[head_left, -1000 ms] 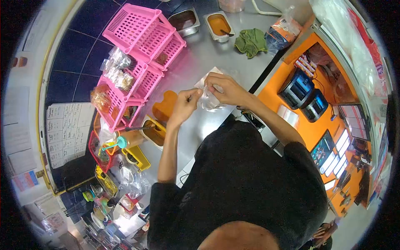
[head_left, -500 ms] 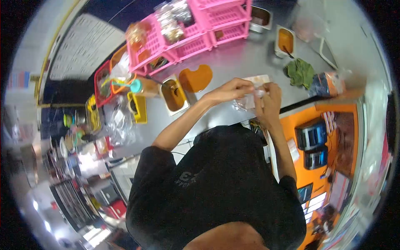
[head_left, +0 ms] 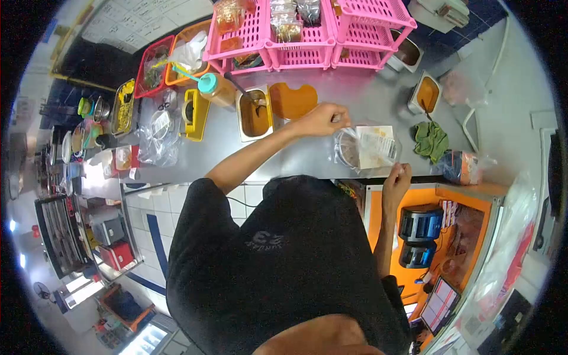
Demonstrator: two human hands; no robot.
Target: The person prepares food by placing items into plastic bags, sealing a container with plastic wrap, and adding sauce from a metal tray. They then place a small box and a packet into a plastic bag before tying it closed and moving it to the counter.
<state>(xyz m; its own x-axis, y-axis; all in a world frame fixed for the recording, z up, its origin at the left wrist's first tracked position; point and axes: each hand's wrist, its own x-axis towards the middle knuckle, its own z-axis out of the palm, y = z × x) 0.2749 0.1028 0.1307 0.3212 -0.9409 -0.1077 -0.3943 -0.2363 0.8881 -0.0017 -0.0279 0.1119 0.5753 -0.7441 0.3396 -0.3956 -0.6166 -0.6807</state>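
A clear plastic bag (head_left: 390, 148) is stretched slantwise between my two hands, over the counter. My left hand (head_left: 324, 120) pinches its upper left part, knuckles up. Lower down on the right, near the counter's front edge, my right hand (head_left: 397, 180) pinches the other end. Under the plastic lies a pale square card or packet (head_left: 374, 141) with a printed label. Beside it on the left, a round clear-wrapped item (head_left: 348, 149) shows through the film; its contents are hard to make out.
Pink baskets (head_left: 302, 54) line the back. An orange-brown patch (head_left: 293, 102) and a metal tray of sauce (head_left: 254, 121) are left of my hands, beside a turquoise-capped bottle (head_left: 216, 90). A green cloth (head_left: 431, 142), another sauce tray (head_left: 426, 94) and an orange packet (head_left: 464, 167) are right.
My hands were close together over the packet and have moved apart, the right one down towards the counter edge. The plastic is now spread between them. The view has turned and shifted.
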